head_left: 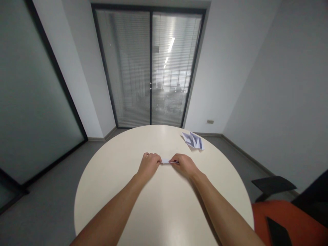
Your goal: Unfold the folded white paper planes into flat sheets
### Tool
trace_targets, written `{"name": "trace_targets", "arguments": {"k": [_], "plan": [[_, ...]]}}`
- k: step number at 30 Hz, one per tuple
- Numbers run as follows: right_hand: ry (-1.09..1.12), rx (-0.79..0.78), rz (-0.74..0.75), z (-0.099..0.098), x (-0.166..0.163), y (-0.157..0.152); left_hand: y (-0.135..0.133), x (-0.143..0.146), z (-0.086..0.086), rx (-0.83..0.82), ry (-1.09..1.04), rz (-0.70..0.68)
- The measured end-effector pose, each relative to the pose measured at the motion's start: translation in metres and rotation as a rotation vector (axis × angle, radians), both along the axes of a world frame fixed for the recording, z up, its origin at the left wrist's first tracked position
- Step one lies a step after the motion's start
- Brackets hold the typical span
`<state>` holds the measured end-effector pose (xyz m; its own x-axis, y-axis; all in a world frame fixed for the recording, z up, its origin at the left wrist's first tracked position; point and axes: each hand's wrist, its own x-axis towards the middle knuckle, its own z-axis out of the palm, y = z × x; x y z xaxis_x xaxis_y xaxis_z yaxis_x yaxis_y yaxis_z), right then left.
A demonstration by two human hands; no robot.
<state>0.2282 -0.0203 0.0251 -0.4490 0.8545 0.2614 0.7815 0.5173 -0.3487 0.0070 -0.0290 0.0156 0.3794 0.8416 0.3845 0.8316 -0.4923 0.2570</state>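
White paper strip point(166, 161) pinched at both ends, left hand point(149, 164) and right hand point(183, 164), mid tabletop point(107, 177) | step: probably creasing a fold | next: firm press along edge | folded paper point(193, 140) far right

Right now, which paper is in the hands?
The small paper, pinched between left hand and right hand; the folded paper lies untouched farther right.

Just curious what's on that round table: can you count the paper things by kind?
Small folded paper strip, pinched between left hand and right hand: 1
Folded paper pieces lying near the far edge of the table: 2, it seems, overlapping
Total: 3
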Motion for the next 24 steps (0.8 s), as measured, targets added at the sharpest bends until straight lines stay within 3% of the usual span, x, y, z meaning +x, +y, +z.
{"name": "trace_targets", "arguments": {"k": [6, 10, 12, 18, 24], "plan": [[-0.045, 0.044, 0.020, 0.002, -0.004, -0.005, -0.005, 0.001, -0.006, -0.015, -0.014, -0.045], [-0.020, 0.074, 0.190, -0.004, -0.016, -0.008, -0.005, 0.002, -0.008, -0.026, -0.026, -0.090], [-0.020, 0.011, 0.266, -0.011, -0.020, -0.008, -0.004, 0.001, -0.010, -0.032, -0.048, -0.095], [-0.035, -0.196, 0.166, -0.028, -0.014, -0.001, 0.001, 0.001, -0.019, -0.035, 0.000, -0.108], [0.044, -0.141, 0.284, -0.022, 0.000, 0.008, 0.001, 0.003, -0.020, -0.040, 0.102, -0.083]]}}
